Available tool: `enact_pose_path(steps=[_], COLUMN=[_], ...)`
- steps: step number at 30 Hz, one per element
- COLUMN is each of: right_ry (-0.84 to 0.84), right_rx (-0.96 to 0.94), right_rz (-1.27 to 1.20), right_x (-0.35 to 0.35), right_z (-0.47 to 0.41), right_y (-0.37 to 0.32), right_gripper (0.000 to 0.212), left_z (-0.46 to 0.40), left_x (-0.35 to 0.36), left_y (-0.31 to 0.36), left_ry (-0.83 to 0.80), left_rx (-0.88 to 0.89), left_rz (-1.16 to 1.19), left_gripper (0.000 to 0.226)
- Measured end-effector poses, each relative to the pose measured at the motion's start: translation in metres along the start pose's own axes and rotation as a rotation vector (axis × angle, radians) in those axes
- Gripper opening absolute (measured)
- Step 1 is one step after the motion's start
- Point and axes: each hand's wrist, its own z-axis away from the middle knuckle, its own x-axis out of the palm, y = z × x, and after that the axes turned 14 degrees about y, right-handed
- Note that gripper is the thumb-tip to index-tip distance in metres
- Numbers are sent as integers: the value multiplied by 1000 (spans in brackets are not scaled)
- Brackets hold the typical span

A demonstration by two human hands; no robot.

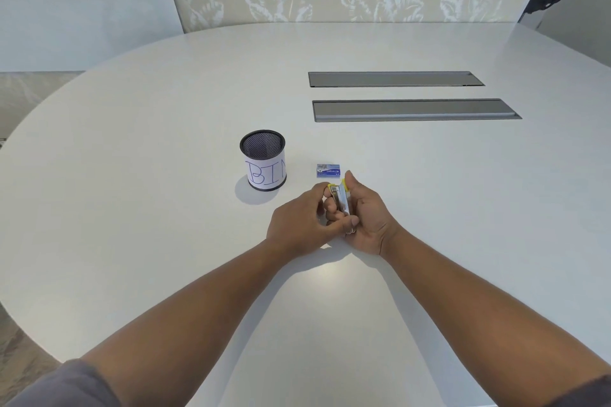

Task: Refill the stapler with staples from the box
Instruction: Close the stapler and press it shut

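A small yellow stapler [341, 200] with a shiny metal staple channel is held between both hands just above the white table [165, 208]. My right hand [368, 223] wraps around its right side, thumb up by the yellow end. My left hand [297, 228] grips the left side, fingers curled against the metal part. The small blue box of staples [328, 171] lies closed on the table just beyond the hands, not touched.
A black mesh cup [263, 160] with a paper label reading "BIN" stands left of the box. Two long grey cable hatches [396, 79] [416, 110] are set into the table farther back on the right. A patterned wall runs behind the table.
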Motion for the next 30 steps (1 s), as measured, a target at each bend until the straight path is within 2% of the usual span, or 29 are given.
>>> enact_pose_path(steps=[9,13,18,22,30], right_ry=[13,12,43,64,122], right_rx=[-10,-3,-44,-60,-109], right_rz=[26,15,-47,-110,-59], right_x=[0,1,3,3,4], right_z=[0,3,1,3,6], right_y=[0,-1,2,4,6], right_gripper=[52,50,50,44,48], left_z=[0,1,1,1,2], left_x=[1,-2,-6,-4,-1], left_y=[0,2,0,-2,-2], left_ry=[-8,-35,-42,-55,-43], left_rx=[13,-4,-87,-141,-57], left_rz=[12,17,115,100,41], left_gripper=[65,86,73,61,46])
